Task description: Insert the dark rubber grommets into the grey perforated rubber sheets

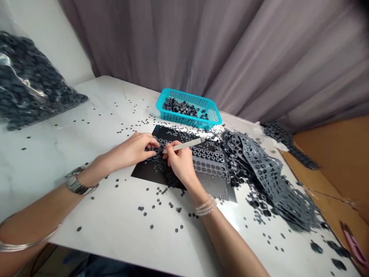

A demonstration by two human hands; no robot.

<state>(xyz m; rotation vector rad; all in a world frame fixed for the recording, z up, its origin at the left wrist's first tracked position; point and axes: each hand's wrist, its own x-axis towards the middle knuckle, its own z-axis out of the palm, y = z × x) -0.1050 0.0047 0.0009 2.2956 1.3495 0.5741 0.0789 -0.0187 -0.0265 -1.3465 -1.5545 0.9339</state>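
while the left grip (138, 148) is spread, the right grip (182, 163) pinches a pen-like tool (188, 144).

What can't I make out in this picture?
In the head view:
White tool: tip too small to tell, beside right hand.
Clear bag: cut off by left edge.
Blue basket: floor partly hidden by black pieces.
Pink-handled tool: blurred, cut off by right edge.

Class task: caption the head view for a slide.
Right hand holds a white tool at a punched sheet on a black mat, left hand alongside, blue basket behind.
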